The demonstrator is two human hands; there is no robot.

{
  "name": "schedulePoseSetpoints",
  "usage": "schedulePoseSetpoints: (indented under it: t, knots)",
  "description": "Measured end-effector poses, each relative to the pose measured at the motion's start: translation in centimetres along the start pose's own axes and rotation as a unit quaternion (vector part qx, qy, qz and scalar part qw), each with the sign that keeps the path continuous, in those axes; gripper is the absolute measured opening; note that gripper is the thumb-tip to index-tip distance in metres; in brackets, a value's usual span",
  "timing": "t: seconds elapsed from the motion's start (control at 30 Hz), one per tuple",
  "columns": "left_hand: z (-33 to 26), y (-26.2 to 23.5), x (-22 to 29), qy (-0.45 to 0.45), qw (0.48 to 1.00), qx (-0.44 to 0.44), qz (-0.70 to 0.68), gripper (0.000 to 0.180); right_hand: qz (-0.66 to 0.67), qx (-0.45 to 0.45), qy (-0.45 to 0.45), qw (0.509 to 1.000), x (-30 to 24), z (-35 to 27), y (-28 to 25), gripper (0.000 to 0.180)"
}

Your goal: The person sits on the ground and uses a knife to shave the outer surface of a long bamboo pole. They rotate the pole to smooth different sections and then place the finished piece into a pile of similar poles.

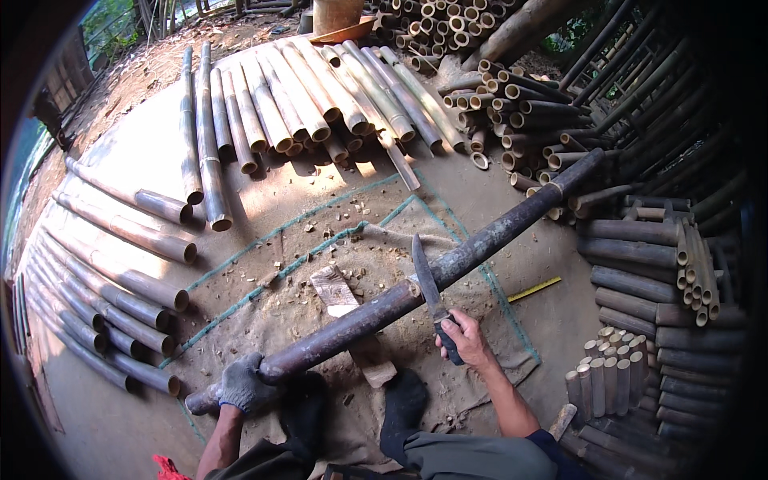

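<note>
A long dark bamboo pole lies slantwise before me, from lower left to upper right. My left hand, in a grey glove, is wrapped round the pole near its lower left end. In my bare right hand is a knife with a black handle, its blade pointing up and away from me. The blade crosses the pole beside a pale patch at a joint; whether it touches cannot be made out. Under the pole lies a wooden block, between the pole and the ground cloth.
Cut bamboo poles lie in a row at the far side, with more poles at left. Bamboo stacks rise at right, above short upright pieces. A yellow measuring strip and wood chips lie on the ground.
</note>
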State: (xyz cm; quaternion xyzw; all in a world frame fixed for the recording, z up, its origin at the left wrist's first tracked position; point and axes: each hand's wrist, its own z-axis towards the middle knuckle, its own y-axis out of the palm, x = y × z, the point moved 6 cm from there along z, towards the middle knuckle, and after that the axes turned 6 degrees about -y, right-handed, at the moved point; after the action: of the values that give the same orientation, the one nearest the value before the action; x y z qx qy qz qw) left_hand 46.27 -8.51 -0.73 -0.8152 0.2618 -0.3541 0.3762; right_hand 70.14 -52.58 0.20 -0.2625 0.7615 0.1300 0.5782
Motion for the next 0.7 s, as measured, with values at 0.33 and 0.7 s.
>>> schedulePoseSetpoints:
  t: [0.33, 0.7]
  knots:
    - [-0.1, -0.2, 0.6, -0.008, 1.0, -0.011, 0.007, 0.053, 0.109, 0.091, 0.0, 0.99, -0.3, 0.7, -0.7, 0.039]
    - [-0.4, -1.2, 1.7, -0.013, 1.0, -0.006, -0.01, 0.048, -0.008, 0.021, -0.024, 0.999, 0.8, 0.2, 1.9, 0.038]
